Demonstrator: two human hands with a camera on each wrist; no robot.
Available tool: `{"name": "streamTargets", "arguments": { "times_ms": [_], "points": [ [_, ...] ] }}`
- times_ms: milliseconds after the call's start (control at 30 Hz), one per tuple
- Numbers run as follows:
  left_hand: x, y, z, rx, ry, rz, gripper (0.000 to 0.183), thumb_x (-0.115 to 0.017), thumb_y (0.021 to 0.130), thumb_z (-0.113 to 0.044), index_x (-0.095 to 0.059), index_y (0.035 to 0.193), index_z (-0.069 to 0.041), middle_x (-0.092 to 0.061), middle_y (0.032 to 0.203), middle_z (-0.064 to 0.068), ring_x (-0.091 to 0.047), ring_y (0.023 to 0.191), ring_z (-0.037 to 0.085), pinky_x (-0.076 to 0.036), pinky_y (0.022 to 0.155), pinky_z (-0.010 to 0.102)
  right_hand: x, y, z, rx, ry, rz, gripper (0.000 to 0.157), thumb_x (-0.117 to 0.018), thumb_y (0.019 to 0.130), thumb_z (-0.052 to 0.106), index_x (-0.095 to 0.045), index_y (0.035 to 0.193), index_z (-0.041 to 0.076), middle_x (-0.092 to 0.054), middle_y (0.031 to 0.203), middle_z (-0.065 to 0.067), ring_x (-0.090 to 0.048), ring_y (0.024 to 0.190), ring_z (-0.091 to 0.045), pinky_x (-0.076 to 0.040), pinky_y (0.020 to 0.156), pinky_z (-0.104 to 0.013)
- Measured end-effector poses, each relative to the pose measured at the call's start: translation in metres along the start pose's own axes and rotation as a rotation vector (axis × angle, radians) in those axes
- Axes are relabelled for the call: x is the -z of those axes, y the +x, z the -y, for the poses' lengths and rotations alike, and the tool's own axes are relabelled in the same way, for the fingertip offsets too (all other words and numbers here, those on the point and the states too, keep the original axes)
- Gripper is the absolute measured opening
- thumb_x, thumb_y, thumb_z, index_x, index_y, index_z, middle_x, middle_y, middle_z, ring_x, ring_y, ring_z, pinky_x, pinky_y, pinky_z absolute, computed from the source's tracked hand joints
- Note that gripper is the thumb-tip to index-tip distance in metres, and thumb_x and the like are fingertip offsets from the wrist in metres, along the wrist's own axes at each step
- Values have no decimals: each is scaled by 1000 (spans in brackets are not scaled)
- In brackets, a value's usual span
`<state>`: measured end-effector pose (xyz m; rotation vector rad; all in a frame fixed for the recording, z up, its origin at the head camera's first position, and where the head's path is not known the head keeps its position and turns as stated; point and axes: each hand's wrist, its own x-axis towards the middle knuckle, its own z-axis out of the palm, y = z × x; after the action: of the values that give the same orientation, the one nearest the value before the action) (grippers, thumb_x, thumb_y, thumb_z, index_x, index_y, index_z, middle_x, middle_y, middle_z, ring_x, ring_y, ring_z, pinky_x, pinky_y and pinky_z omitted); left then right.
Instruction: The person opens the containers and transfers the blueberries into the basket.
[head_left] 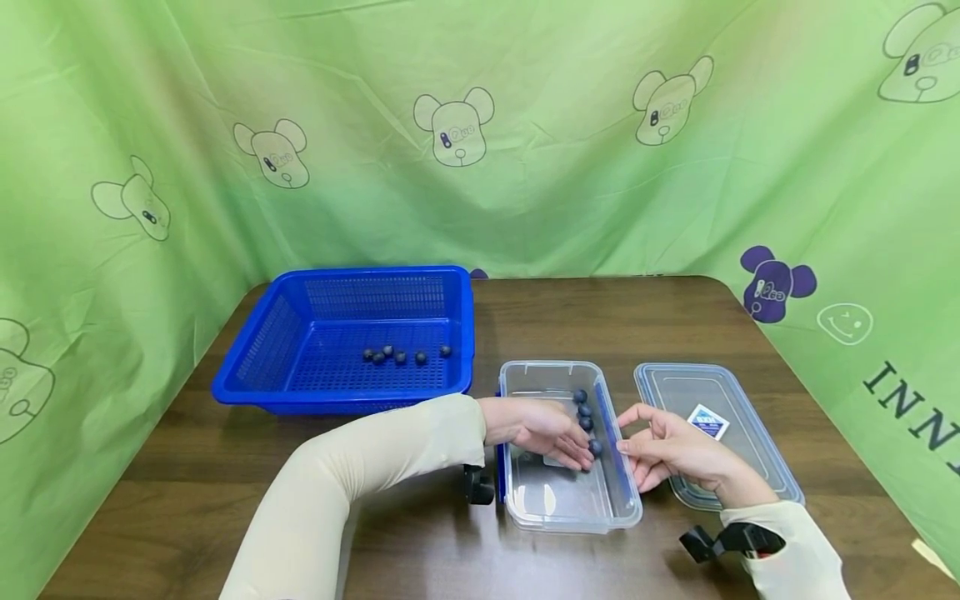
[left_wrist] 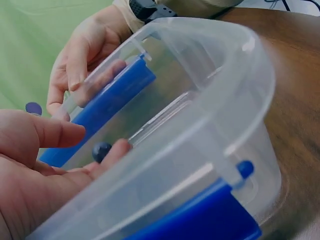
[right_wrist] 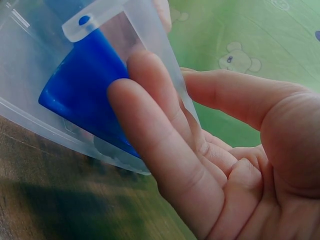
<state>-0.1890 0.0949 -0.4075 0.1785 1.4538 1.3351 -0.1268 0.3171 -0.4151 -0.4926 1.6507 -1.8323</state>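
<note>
- Clear container (head_left: pixel 555 504): your landmark; open-topped on the table, with the berries in hand inside it.
- Dark berries (head_left: pixel 584 410): four distinct, along the container's right inner wall; one sits at your left fingertips, touching or not you cannot tell.
- Left hand (head_left: pixel 536 425): reaching over the container's left wall, palm turned up, fingers extended and loose, apparently angled so berries can roll off.
- Right hand (head_left: pixel 675 450): at the container's right wall, thumb and fingers pinching it by the blue latch (right_wrist: pixel 90 75), presumably to steady it.
- Lid (head_left: pixel 750 467): flat, right of the container, leaving the top free for your hand.
- Blue basket (head_left: pixel 345 398): left of and beyond the container; six berries on its mesh floor, probably kept within your left hand's reach.
</note>
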Motion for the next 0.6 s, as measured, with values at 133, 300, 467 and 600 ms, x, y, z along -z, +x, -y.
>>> {"name": "streamTargets", "arguments": {
  "times_ms": [133,300,467,600],
  "points": [
    [1,1,-2,22,59,48,32,-40,104,4,-45,129,24,-47,135,40,-44,131,47,-41,110,44,2,0,-2,3,-4,7,21,-48,102,-3,-41,120,5,-72,82,-6,-71,69,-14,-61,63,-32],
    [-1,2,-6,56,119,91,31,-43,105,2,-48,127,23,-58,120,39,-65,103,40,-42,109,45,2,0,-1,1,-2,6,21,-48,102,-3,-40,120,4,-72,82,-6,-71,69,-13,-61,63,-32],
    [-6,5,-8,73,156,148,23,-44,105,0,-62,93,8,-63,76,14,-64,67,19,-41,108,47,0,0,1,-5,7,9,22,-48,102,-3,-37,120,1,-72,83,-8,-72,70,-14,-61,63,-32],
    [-7,6,-8,69,185,164,28,-45,105,0,-61,82,-1,-64,75,12,-64,67,17,-47,104,45,2,0,0,-6,8,16,22,-48,102,-3,-36,119,1,-73,83,-8,-72,70,-14,-61,63,-31]
  ]
}}
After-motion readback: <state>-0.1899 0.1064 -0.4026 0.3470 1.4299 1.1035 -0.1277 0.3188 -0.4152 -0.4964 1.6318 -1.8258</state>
